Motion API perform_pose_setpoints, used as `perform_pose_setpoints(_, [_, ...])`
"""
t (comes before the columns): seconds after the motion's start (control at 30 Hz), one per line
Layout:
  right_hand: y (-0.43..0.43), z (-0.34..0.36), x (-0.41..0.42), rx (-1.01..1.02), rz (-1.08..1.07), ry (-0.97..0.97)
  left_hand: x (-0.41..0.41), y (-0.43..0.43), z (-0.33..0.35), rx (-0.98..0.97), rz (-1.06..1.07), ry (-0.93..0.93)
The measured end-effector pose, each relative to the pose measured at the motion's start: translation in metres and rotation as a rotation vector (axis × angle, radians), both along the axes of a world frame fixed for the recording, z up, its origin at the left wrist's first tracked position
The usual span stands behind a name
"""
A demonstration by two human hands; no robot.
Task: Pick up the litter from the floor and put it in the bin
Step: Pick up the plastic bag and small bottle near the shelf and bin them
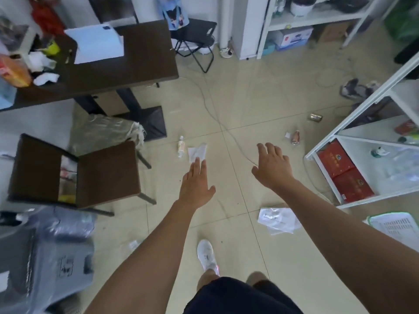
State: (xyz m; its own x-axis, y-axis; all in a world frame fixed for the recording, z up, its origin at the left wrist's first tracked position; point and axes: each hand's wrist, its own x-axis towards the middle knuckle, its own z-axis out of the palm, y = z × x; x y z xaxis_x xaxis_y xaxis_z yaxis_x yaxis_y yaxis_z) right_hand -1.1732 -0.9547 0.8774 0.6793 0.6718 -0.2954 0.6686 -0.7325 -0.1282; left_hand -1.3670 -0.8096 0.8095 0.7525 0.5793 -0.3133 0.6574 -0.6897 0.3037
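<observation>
Litter is scattered over the tiled floor: a white tissue (197,151), a small pale bottle (181,146) beside it, a small brown bottle (295,137), a metal can (315,117) and a clear plastic wrapper (277,219). My left hand (196,184) is stretched out flat, fingers straight, its tips in line with the tissue's near edge. My right hand (273,165) is spread with relaxed fingers and holds nothing. A bin lined with a clear plastic bag (102,130) stands under the dark table, behind the chair.
A dark chair (90,175) and dark table (127,64) stand on the left, a grey bag-wrapped container (52,250) at the near left. White shelving (362,159) lines the right. A cable (217,118) runs across the floor. My white shoe (207,257) is below.
</observation>
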Motion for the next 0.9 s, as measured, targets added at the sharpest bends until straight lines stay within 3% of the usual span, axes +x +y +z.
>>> perform_pose_setpoints(0.23, [0.029,-0.013,0.159,-0.004,-0.278,0.023,0.202,0.073,0.011,-0.003,-0.263,-0.016])
perform_pose_setpoints(0.53, [0.046,-0.094,0.395,-0.045,-0.455,0.113,0.482,0.114,-0.057,0.015,-0.528,0.113])
perform_pose_setpoints(0.9, [0.064,-0.138,0.624,-0.112,-0.579,0.160,0.747,0.135,-0.115,-0.066,-0.602,0.203])
